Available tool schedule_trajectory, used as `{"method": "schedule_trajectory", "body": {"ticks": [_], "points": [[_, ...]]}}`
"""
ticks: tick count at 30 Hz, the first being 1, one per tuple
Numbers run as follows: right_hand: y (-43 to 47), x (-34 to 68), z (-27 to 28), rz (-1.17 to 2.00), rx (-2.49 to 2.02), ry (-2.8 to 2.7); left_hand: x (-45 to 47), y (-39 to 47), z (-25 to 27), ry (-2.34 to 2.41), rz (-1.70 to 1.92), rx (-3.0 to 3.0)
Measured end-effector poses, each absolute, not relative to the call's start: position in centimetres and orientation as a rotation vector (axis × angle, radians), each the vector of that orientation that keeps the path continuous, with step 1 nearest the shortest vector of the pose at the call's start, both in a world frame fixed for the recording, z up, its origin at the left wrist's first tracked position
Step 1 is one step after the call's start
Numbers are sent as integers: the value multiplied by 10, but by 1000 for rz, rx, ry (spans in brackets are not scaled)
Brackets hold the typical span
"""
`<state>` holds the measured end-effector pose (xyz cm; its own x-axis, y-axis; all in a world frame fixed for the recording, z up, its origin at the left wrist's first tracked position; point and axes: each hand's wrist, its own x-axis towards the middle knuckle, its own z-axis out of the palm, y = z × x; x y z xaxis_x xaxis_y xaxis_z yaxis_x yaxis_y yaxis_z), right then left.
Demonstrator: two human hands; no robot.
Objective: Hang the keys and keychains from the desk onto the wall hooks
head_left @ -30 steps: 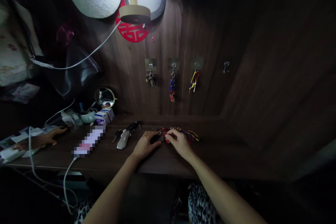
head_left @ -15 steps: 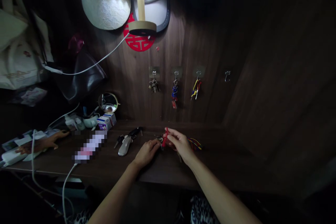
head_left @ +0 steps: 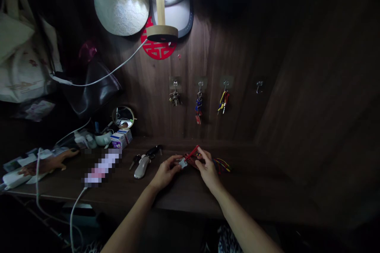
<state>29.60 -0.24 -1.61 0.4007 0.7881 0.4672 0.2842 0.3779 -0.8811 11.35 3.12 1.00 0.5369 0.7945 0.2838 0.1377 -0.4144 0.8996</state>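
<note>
My left hand is closed, its thumb and fingertips pinching a pale silvery key by its edge, just above the dark shelf. From that key a red cord slants up to the right, and the fingertips of my right hand are closed on its upper end. More small dark metal pieces lie behind the key, partly covered by my fingers. Just right of my right hand, yellow and red cords rest on the shelf. Left of my left hand lies a bunch of keys with a grey fob.
On the wall, hooks hold a key bunch, keys with blue and red tags and keys on a yellow-red cord; a bare hook is at right. A lamp hangs above. Small boxes and a round mirror stand left.
My right hand has drawn the red cord from nearly upright to slanting right. The pale key now shows between my hands, where it was mostly hidden before.
</note>
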Motion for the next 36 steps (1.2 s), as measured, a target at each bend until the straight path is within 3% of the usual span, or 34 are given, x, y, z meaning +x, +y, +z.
{"method": "schedule_trajectory", "body": {"ticks": [12,22,28,33,36], "points": [[-12,295,-11,496,-1168,-1043,110,31,15,790,969,1910],[-15,293,-11,255,-1222,-1138,112,35,5,925,1078,1727],[-15,294,-14,431,-1226,-1048,111,34,9,909,1076,1673],[-19,296,-2,142,-1244,-1173,112,33,9,923,1065,1673],[-22,294,8,265,-1251,-1220,112,34,10,923,1067,1639]]}}
